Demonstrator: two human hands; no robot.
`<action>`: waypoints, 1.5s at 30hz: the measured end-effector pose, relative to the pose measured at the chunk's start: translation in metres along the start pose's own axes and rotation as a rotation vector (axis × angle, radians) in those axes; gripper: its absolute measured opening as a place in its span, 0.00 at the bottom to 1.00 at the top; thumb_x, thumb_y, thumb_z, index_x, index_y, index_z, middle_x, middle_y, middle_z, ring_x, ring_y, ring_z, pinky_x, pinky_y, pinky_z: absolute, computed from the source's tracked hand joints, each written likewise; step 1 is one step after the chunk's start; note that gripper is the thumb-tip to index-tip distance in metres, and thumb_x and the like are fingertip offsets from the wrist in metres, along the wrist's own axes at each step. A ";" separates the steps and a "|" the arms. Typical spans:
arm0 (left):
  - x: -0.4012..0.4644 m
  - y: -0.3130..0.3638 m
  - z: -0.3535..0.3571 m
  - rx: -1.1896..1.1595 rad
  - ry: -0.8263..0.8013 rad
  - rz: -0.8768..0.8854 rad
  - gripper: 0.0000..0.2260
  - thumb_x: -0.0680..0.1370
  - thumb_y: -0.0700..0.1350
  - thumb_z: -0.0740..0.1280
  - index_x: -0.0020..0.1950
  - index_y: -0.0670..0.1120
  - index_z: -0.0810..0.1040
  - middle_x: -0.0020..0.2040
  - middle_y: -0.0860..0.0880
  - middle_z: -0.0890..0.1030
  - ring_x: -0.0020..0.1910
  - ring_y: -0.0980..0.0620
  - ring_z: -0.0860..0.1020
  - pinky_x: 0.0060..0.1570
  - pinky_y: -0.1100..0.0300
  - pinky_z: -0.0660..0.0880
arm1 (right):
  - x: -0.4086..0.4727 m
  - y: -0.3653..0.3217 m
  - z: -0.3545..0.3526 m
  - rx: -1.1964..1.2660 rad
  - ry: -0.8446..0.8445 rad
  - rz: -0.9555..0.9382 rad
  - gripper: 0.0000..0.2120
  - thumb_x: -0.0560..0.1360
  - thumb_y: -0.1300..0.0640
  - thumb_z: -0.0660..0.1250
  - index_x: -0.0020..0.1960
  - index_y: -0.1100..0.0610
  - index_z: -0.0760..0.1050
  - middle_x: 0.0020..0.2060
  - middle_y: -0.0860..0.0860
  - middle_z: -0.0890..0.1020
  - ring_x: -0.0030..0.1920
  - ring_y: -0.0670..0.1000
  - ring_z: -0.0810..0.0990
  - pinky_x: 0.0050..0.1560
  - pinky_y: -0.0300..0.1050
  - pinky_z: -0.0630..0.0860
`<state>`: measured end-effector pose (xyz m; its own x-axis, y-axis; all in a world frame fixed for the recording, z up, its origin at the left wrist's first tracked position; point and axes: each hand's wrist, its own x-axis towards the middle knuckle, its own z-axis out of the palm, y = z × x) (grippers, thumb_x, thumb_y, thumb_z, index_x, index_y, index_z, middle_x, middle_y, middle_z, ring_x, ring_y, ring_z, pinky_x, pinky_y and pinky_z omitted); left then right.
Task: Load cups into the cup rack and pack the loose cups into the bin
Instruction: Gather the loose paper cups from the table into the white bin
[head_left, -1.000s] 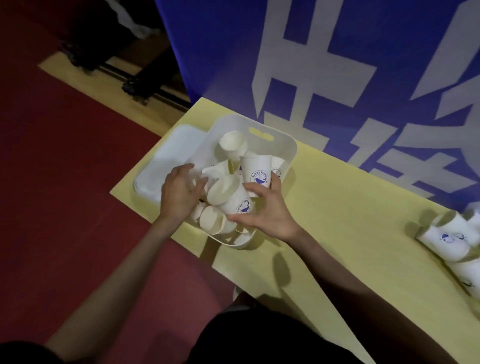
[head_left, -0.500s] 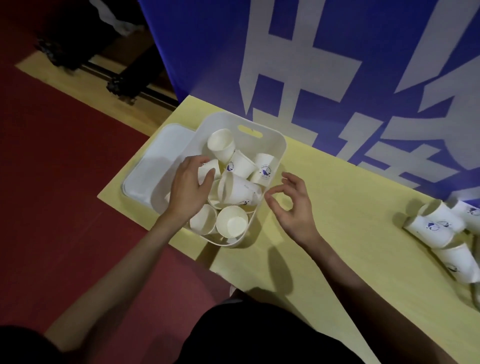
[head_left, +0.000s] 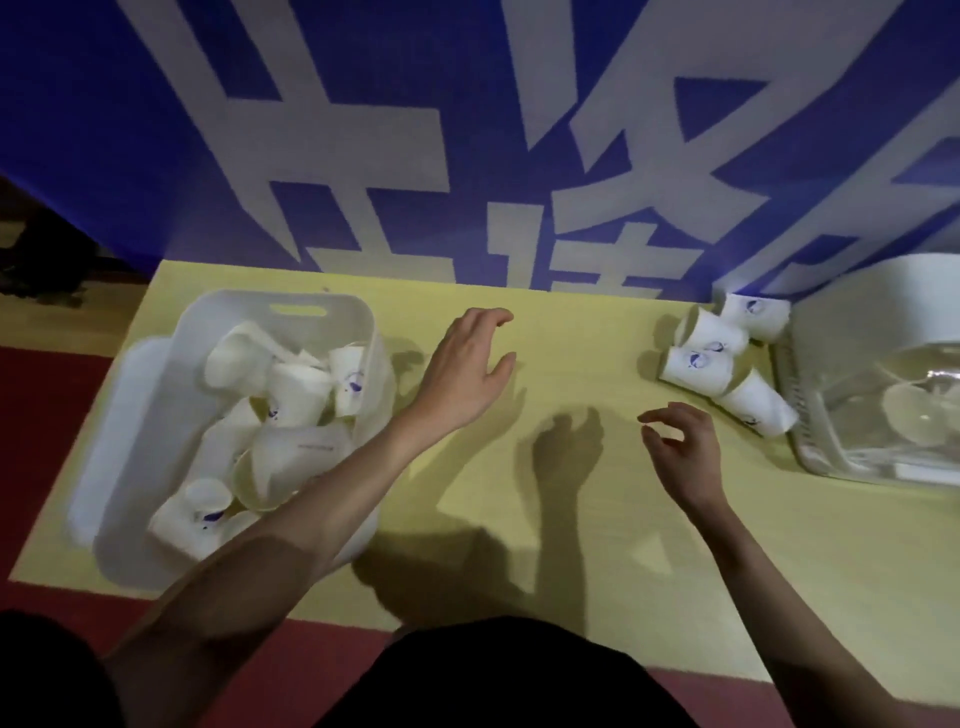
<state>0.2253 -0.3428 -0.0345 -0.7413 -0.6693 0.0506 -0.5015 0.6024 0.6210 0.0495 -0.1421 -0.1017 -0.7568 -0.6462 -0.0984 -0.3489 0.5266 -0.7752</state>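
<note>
Since half a second ago we see both hands out of the bin and over the bare middle of the yellow table (head_left: 571, 332); the view has also swung right, bringing in a clear container at the table's right end. The left hand (head_left: 462, 374), which was inside the bin among the cups, now hovers just right of the bin's (head_left: 298, 310) right wall, palm down, fingers loosely spread and slightly bent, holding nothing. The right hand (head_left: 685, 447) hangs above the table with its fingers curled in a loose claw, thumb and forefinger apart, also empty.

The white bin sits at the table's left end, holding a jumble of white paper cups (head_left: 291, 395) lying at all angles, some mouth up, some on their sides. Our left forearm crosses over the bin's near right corner.

The loose cups (head_left: 711, 353), a cluster of four lying on their sides and touching one another, rest near the table's far right, against the clear container (head_left: 872, 415). They lie beyond and to the right of the right hand's fingertips, near but not touching. The left hand is well apart from them.

Behind the table hangs a blue banner (head_left: 467, 130) with large white characters.
</note>
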 end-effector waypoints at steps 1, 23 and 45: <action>0.011 0.006 0.013 0.009 -0.042 0.016 0.19 0.76 0.43 0.65 0.67 0.43 0.69 0.63 0.45 0.73 0.61 0.46 0.72 0.61 0.55 0.68 | 0.005 0.012 -0.009 -0.015 0.041 0.044 0.11 0.69 0.70 0.68 0.49 0.59 0.79 0.53 0.62 0.76 0.58 0.60 0.72 0.46 0.33 0.74; 0.132 0.091 0.252 0.519 -0.467 0.365 0.24 0.71 0.47 0.71 0.63 0.43 0.68 0.59 0.43 0.74 0.58 0.42 0.73 0.54 0.51 0.67 | 0.092 0.139 -0.062 -0.395 -0.105 0.130 0.35 0.65 0.60 0.74 0.67 0.68 0.63 0.51 0.69 0.76 0.49 0.70 0.76 0.47 0.61 0.74; -0.085 -0.013 -0.060 -0.056 0.516 -0.297 0.23 0.68 0.52 0.73 0.60 0.48 0.73 0.52 0.52 0.78 0.48 0.54 0.75 0.45 0.61 0.72 | -0.038 -0.091 0.083 0.105 -0.433 -0.252 0.32 0.68 0.56 0.75 0.66 0.59 0.65 0.57 0.54 0.75 0.53 0.54 0.75 0.47 0.41 0.68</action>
<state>0.3222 -0.3200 -0.0001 -0.2535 -0.9389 0.2327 -0.6193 0.3424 0.7066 0.1560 -0.2114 -0.0793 -0.3503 -0.9273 -0.1324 -0.4169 0.2809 -0.8645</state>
